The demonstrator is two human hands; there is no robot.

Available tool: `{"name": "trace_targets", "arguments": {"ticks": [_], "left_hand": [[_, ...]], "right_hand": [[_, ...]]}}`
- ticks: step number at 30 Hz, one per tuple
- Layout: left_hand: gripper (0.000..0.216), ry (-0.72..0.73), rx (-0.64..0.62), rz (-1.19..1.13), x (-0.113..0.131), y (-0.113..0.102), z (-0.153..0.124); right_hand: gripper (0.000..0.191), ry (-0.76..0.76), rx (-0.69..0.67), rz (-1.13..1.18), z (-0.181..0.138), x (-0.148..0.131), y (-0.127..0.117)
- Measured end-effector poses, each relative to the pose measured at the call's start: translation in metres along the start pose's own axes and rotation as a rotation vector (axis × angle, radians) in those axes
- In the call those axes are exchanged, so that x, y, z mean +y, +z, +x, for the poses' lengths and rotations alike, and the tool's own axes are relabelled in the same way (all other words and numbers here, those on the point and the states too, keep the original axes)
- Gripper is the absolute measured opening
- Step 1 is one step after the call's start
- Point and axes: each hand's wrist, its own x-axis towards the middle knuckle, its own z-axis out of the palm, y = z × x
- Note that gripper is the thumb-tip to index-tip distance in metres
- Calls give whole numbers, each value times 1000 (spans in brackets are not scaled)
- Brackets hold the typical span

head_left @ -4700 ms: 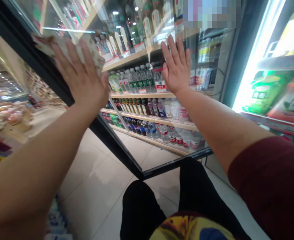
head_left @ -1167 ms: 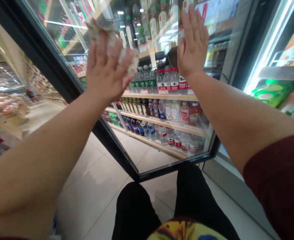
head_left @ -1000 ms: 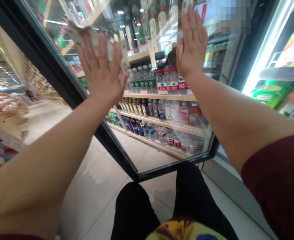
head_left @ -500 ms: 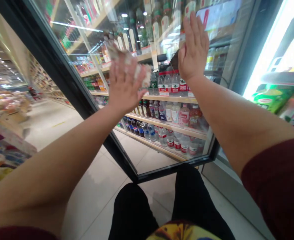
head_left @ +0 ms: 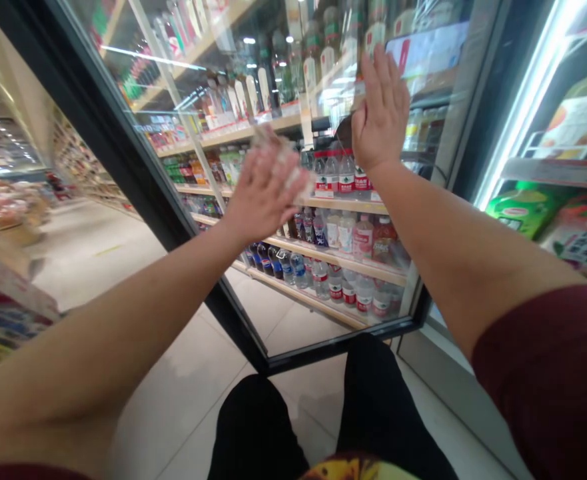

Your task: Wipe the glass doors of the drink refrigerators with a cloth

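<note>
Hands: two, a left hand and a right hand.
Cloth: one.
Glass door: one.
Shelf boards in the glass: four.
Bottles: dozens in rows, too many to count.
Packs on the lit shelf, right edge: two.
Legs in black: two.

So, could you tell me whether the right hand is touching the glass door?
Touching: the head view shows the right hand pressed flat against the glass door.
</note>
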Motion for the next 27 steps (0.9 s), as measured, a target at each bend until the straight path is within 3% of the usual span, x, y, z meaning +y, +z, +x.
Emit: {"name": "trace_targets", "arguments": {"ticks": [2,3,5,7,10,11,13,15,18,20,22,25,27], "left_hand": [[61,128,-110,-20,1,11,-14],[59,140,-105,-16,-3,11,-18],[60,70,15,16,-17,0,-24],[64,-88,203,55,-28,-8,-31],[70,-263,354,86,-24,7,-55],[73,-265,347,89,-18,20,-66],[67,-107,216,64,-6,45,-87],[54,29,94,46,-1,56,-99],[53,-7,117,68,-13,38,-90],[63,-140,226,102,-24,19,-78],[70,-275,332,128,-25,14,-73],[76,-361,369,139,-1,45,-97],[74,-244,294,133,23,77,-127]], "right_hand": [[70,-10,9,11,-1,-1,-1],[71,-14,11,12,-1,-1,-1],[72,-11,13,19,-2,-1,-1],[71,-15,15,34,-3,-1,-1],[69,-19,7,38,-4,-2,-4],[70,-20,1,29,-4,-2,-5],[71,-28,-6,13,-5,-3,-7],[71,-37,1,9,-5,-3,-7],[69,-26,13,37,-5,-3,-6],[69,-11,14,55,-5,-2,-4],[69,-6,9,63,-4,-1,-3],[70,-6,2,81,-3,-1,-2],[71,-15,12,92,-4,0,-2]]}}
